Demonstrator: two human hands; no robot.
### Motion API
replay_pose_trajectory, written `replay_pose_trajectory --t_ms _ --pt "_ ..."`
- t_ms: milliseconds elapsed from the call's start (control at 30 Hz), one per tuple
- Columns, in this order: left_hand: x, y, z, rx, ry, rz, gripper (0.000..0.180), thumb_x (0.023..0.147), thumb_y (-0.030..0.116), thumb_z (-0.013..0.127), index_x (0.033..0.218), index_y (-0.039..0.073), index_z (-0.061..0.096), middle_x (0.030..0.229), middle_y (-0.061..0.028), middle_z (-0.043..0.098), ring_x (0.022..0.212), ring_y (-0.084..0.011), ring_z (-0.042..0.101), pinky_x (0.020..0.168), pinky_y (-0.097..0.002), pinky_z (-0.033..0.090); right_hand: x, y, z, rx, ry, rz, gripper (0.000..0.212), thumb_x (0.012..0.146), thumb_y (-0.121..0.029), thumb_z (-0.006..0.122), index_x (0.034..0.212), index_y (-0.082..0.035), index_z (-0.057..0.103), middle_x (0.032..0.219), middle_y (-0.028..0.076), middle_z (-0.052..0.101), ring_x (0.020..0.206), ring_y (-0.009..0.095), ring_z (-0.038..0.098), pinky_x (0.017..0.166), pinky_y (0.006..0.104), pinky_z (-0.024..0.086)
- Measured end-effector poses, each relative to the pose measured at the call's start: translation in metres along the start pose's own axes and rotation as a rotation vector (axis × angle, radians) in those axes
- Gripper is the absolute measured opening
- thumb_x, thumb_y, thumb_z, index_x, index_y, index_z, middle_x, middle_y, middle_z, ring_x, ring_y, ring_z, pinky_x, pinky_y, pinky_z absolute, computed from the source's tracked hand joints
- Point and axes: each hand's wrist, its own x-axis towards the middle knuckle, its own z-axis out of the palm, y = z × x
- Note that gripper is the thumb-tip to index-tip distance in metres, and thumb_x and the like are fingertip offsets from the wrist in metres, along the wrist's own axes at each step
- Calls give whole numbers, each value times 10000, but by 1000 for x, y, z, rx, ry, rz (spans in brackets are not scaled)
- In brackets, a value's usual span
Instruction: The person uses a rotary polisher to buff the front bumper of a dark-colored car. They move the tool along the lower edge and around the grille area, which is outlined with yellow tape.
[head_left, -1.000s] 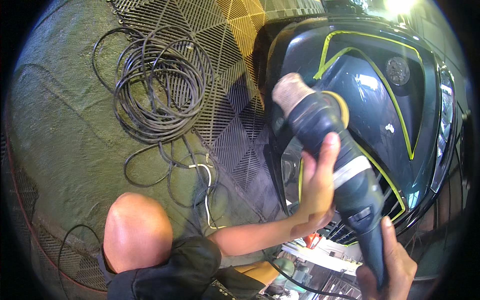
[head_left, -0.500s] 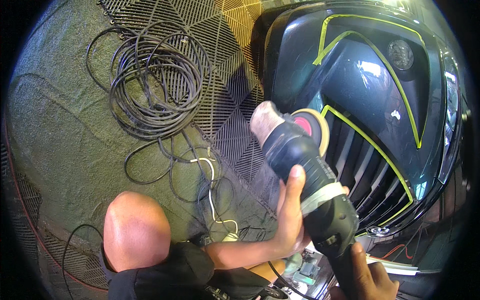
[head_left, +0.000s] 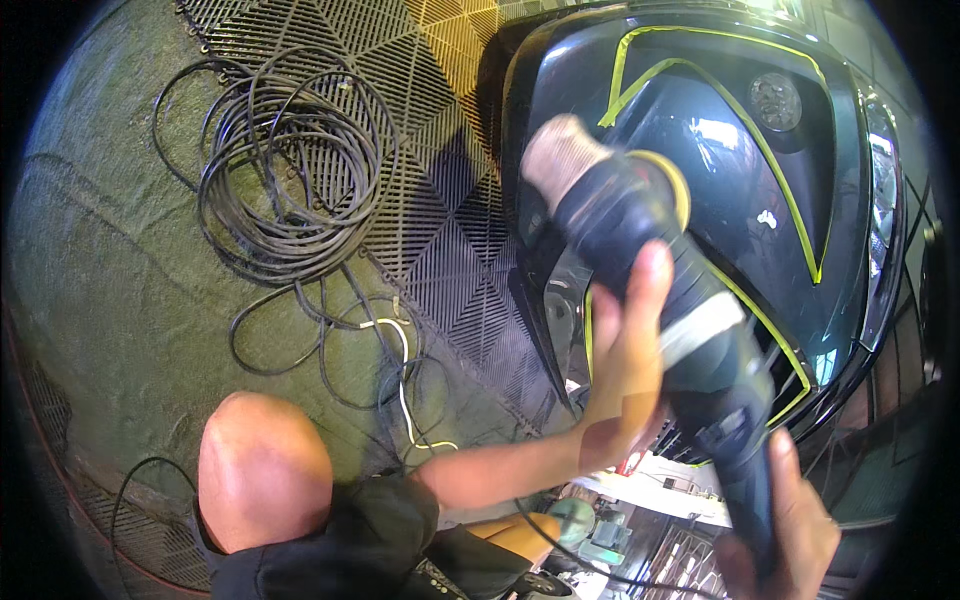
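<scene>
Floor mat point(head_left: 425, 190) borders the car point(head_left: 715, 165), near whose edge the polisher point(head_left: 718, 375) lies, left grip point(head_left: 630, 360) and right grip point(head_left: 795, 520) curled around it.

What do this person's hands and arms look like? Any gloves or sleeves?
The left hand and right hand are bare, without gloves. The left forearm is bare too; black cloth shows at its elbow end, perhaps a sleeve. The right forearm is out of view.

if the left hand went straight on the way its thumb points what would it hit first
The front of the polisher, which the left hand grips with its thumb along the body. Past that, likely the dark bumper, though depth is unclear here.
</scene>
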Motion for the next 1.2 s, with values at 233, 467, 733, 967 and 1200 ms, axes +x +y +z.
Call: replay_pose_trajectory --t_ms 233,467,733,967,1200 --pt "48 -7 21 16 -6 134 443 1118 473 655 1334 96 567 1021 -66 722 851 -174 763 773 -372 664 22 13 -4 353 75 46 616 1086 -200 639 1614 81 494 1535 306 630 1413 357 643 1182 413 501" --pt "-39 4 -46 51 241 -173 767 1053 768 507 1307 56 643 1064 -158 779 929 -278 779 848 -449 655 0 0 15 188 -227 70 757 916 -20 728 1644 -114 542 1091 277 732 929 437 765 794 504 595" --pt "-27 -1 -47 61 242 -115 891 1021 849 446 1312 31 646 1115 -204 774 971 -317 774 882 -468 646 -14 15 37 126 -124 -25 813 937 -87 764 1689 -161 463 1080 242 697 769 431 710 660 518 571" --pt "-17 7 -39 457 -97 172 621 1068 344 693 1521 67 371 1249 -206 644 985 -357 789 863 -501 694 -29 64 141 465 -7 -6 903 978 -190 808 1717 -36 311 1456 338 606 1259 516 663 964 549 592" --pt "-33 4 -58 984 -325 216 730 962 442 770 1411 -77 519 1085 -280 756 909 -337 801 808 -442 679 -26 55 233 1228 30 141 1138 921 -299 884 1758 -47 155 1435 310 682 1305 428 704 1086 482 560"
